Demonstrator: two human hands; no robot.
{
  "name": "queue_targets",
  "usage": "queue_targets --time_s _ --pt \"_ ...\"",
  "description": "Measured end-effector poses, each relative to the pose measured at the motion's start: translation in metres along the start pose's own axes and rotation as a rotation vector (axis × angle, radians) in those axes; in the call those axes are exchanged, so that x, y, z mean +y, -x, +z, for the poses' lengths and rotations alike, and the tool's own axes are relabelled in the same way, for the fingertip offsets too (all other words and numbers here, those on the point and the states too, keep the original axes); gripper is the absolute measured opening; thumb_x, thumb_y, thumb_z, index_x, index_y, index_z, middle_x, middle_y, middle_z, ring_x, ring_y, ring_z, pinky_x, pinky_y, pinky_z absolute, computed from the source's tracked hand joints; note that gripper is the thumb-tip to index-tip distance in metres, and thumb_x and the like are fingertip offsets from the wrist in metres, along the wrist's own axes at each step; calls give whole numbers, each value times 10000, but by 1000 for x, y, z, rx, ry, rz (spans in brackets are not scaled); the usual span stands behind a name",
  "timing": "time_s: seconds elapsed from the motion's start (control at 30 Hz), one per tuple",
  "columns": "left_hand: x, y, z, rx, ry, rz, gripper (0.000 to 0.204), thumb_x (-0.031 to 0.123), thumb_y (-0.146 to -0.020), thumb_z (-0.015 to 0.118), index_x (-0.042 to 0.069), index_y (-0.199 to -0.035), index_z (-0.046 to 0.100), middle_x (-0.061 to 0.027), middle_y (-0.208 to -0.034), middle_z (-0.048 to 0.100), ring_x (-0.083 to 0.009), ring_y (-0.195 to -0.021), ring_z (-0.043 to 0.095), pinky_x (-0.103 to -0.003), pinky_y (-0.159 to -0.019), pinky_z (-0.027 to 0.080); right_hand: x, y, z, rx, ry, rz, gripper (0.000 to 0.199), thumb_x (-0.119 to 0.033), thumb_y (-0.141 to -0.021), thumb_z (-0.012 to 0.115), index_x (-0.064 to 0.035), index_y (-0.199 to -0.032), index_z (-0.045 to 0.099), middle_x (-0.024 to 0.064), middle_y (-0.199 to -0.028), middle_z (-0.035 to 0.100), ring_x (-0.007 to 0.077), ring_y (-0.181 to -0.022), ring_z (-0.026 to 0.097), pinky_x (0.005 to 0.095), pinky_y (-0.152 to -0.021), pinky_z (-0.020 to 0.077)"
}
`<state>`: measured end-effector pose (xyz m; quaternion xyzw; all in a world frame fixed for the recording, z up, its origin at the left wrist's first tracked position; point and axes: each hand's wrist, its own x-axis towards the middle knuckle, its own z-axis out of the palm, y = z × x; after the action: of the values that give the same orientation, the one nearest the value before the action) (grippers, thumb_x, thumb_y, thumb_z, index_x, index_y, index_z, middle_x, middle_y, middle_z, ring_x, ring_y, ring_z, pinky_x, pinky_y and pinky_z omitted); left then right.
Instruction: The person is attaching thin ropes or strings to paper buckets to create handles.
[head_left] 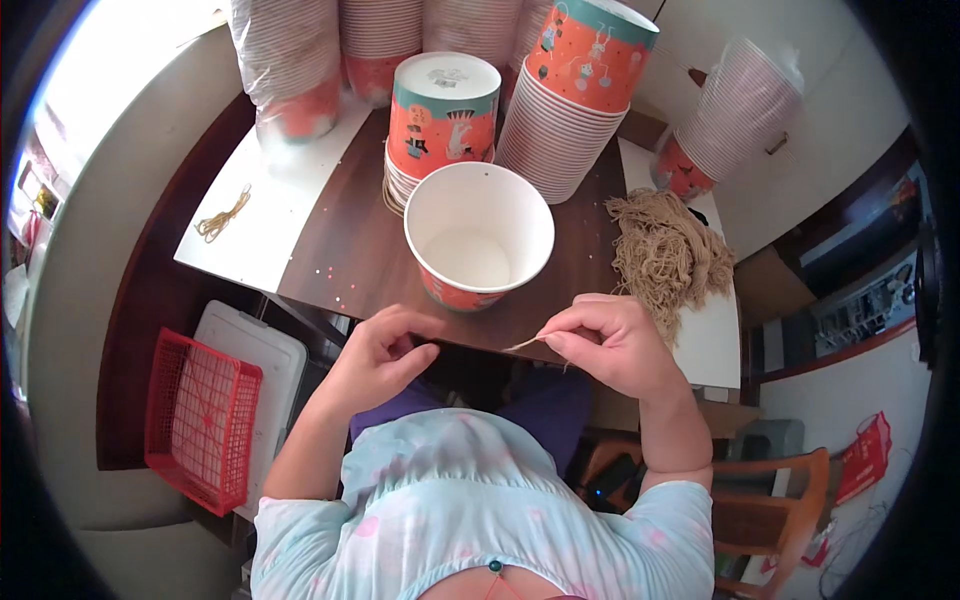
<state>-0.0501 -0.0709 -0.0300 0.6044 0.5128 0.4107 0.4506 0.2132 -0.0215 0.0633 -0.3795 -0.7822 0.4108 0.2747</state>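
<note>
My right hand (pixel 612 340) pinches a thin tan cord (pixel 526 343) between thumb and fingertips, and a short end sticks out to the left. Across from it, my left hand (pixel 385 350) holds nothing; its fingers are curved, with the thumb apart from them. Just beyond both hands stands an upright paper bucket (pixel 480 232), white inside and orange outside. A small dark hole shows in its far wall below the rim. To the right, a tangled heap of tan cords (pixel 668 250) lies on the table's white part.
Behind the bucket stand an upside-down stack of orange buckets (pixel 445 110) and a taller stack (pixel 565 120). Plastic-wrapped stacks (pixel 290 70) line the back. A small cord bundle (pixel 222 214) lies at left. A red basket (pixel 200 420) sits below left, a wooden chair (pixel 800 500) at lower right.
</note>
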Motion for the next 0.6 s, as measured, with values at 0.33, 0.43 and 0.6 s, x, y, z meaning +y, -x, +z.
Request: queue_targets --time_s 0.33,0.43,0.6 --pt "49 -21 37 -306 298 -23 203 189 -905 635 20 -1004 687 -13 -731 646 -29 -611 508 -199 -550 432 -12 1 3 95 188 -69 28 -26 -771 670 -28 -795 685 37 -634 554 92 -533 511 248 -480 387" --pt "33 -12 27 -337 292 -217 207 221 -899 647 32 -944 718 -7 -707 666 -32 -603 517 -200 -536 434 -1 6 -9 189 108 -62 21 -6 -760 684 -7 -779 677 -16 -619 486 51 -533 393 228 -482 294" --pt "-8 -3 22 -367 304 -220 217 190 -895 648 5 -999 696 -31 -773 675 -34 -610 521 -205 -545 442 6 12 -15 116 74 -17 15 -10 -764 682 -8 -779 680 -19 -622 485 48 -541 386 223 -495 296"
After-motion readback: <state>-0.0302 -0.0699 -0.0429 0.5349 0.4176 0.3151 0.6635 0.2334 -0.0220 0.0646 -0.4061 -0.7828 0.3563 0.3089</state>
